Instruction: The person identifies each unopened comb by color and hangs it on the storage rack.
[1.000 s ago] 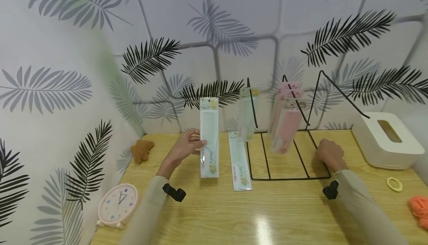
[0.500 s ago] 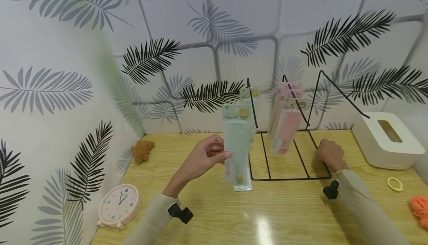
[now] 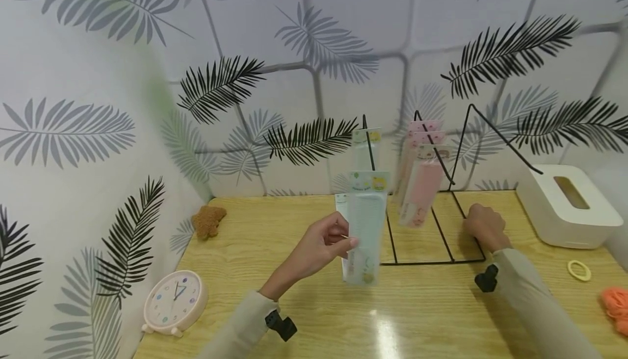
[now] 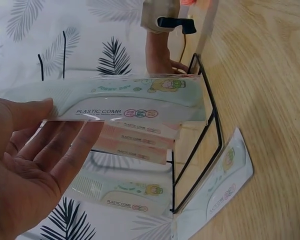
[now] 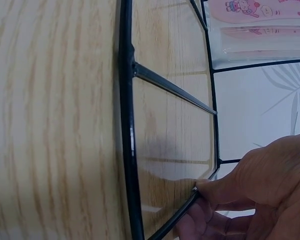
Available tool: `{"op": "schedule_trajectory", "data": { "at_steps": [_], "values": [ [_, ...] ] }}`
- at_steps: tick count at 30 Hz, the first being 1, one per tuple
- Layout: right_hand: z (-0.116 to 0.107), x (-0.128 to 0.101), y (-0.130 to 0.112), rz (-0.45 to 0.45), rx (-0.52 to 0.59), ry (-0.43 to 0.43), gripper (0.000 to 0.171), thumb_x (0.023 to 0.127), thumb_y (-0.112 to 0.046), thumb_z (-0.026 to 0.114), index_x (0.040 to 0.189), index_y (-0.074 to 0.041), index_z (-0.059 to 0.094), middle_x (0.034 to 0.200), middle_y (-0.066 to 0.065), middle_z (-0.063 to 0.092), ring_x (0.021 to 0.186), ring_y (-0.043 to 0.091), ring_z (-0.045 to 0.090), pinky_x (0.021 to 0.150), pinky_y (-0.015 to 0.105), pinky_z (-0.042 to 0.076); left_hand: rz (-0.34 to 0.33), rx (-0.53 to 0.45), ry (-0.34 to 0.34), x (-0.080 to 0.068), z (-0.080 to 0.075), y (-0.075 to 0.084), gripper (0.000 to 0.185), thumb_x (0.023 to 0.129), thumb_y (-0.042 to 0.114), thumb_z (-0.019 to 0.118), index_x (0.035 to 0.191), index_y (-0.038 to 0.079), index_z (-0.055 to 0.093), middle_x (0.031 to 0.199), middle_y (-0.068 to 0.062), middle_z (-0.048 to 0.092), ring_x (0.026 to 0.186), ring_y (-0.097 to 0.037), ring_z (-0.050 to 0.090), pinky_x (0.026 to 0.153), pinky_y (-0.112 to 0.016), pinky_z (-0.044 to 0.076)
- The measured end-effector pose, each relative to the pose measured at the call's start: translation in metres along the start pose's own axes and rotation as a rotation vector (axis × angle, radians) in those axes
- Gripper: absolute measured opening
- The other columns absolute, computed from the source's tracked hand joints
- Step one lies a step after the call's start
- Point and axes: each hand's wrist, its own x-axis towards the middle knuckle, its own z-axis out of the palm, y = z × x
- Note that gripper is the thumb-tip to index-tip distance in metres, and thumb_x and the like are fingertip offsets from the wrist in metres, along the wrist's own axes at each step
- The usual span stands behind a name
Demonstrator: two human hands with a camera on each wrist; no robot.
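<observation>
Pinched upright at its edge by the left hand [image 3: 321, 247] above the counter [image 3: 304, 315], the packaged comb [image 3: 364, 227] looks light, slick and bendy, while the right hand [image 3: 483, 227] grips the rack [image 3: 432, 261]

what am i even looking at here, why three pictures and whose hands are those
These are three views of one moment, all worn by one person. The wide picture comes from a camera on the head; the other two come from cameras on each wrist, the black clips on the sleeves.

The left hand holds up a packaged green comb; the left wrist view shows the same comb close up, its label reading plastic comb. The right hand grips the base of a black wire rack on the wooden table; the right wrist view shows fingers on that wire.

Pink combs hang on the rack, and another green one hangs beside them. On the table are also a clock, a white tissue box and a yellow hair tie.
</observation>
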Motion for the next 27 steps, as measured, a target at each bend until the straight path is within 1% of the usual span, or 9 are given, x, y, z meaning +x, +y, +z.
{"op": "schedule_trajectory", "data": {
  "at_steps": [3, 6, 10, 15, 19, 22, 27],
  "values": [
    [0.0, 0.0, 0.0, 0.0, -0.005, 0.001, 0.033, 0.083, 0.001, 0.04, 0.061, -0.02, 0.027, 0.061, -0.004, 0.022, 0.058, 0.016, 0.024, 0.052, 0.033, 0.026, 0.0, 0.008, -0.01, 0.0, 0.004, -0.004, 0.013, 0.103, 0.008, 0.066, 0.104, 0.001, 0.056, 0.1, -0.026, 0.073, 0.091, -0.033, 0.074, 0.078, -0.045, 0.065],
    [0.001, 0.001, 0.001, 0.004, -0.013, 0.003, 0.033, 0.084, 0.0, 0.04, 0.062, -0.02, 0.027, 0.061, -0.003, 0.023, 0.058, 0.017, 0.027, 0.052, 0.034, 0.028, 0.002, 0.012, -0.009, 0.002, 0.007, -0.009, 0.013, 0.103, 0.008, 0.067, 0.104, 0.001, 0.056, 0.1, -0.026, 0.073, 0.092, -0.035, 0.074, 0.078, -0.043, 0.065],
    [0.001, 0.002, 0.003, 0.012, -0.018, -0.002, 0.031, 0.083, -0.001, 0.04, 0.062, -0.02, 0.028, 0.062, -0.002, 0.026, 0.059, 0.019, 0.03, 0.053, 0.037, 0.031, 0.008, 0.015, -0.009, 0.007, 0.01, -0.016, 0.012, 0.103, 0.008, 0.066, 0.104, 0.001, 0.057, 0.1, -0.025, 0.072, 0.091, -0.033, 0.074, 0.079, -0.047, 0.065],
    [0.001, 0.003, 0.003, 0.025, -0.019, -0.013, 0.031, 0.083, -0.001, 0.041, 0.062, -0.02, 0.028, 0.061, -0.001, 0.028, 0.059, 0.02, 0.031, 0.054, 0.038, 0.033, -0.003, 0.013, -0.009, 0.017, 0.011, -0.025, 0.014, 0.103, 0.008, 0.067, 0.102, 0.002, 0.054, 0.099, -0.026, 0.073, 0.086, -0.025, 0.074, 0.077, -0.047, 0.065],
    [0.001, 0.003, 0.002, 0.029, -0.021, -0.003, 0.032, 0.083, -0.001, 0.041, 0.061, -0.02, 0.029, 0.06, -0.002, 0.028, 0.058, 0.019, 0.031, 0.053, 0.037, 0.033, -0.008, 0.036, 0.01, 0.029, 0.007, -0.032, 0.015, 0.103, 0.009, 0.067, 0.101, 0.003, 0.054, 0.103, -0.023, 0.074, 0.087, -0.023, 0.075, 0.077, -0.043, 0.066],
    [0.0, 0.002, 0.002, 0.025, -0.021, 0.0, 0.032, 0.083, -0.001, 0.041, 0.061, -0.019, 0.029, 0.06, -0.001, 0.029, 0.057, 0.02, 0.032, 0.053, 0.037, 0.033, -0.01, 0.053, 0.027, 0.042, 0.001, -0.038, 0.015, 0.103, 0.009, 0.067, 0.102, 0.003, 0.054, 0.107, -0.024, 0.074, 0.089, -0.027, 0.076, 0.078, -0.043, 0.066],
    [-0.001, 0.002, 0.001, 0.022, -0.02, -0.001, 0.032, 0.083, 0.0, 0.042, 0.061, -0.019, 0.029, 0.06, -0.001, 0.03, 0.057, 0.019, 0.032, 0.053, 0.036, 0.032, -0.01, 0.066, 0.058, 0.065, -0.011, -0.048, 0.014, 0.103, 0.007, 0.066, 0.104, 0.002, 0.053, 0.108, -0.026, 0.073, 0.094, -0.034, 0.075, 0.08, -0.046, 0.065]
  ]
}}
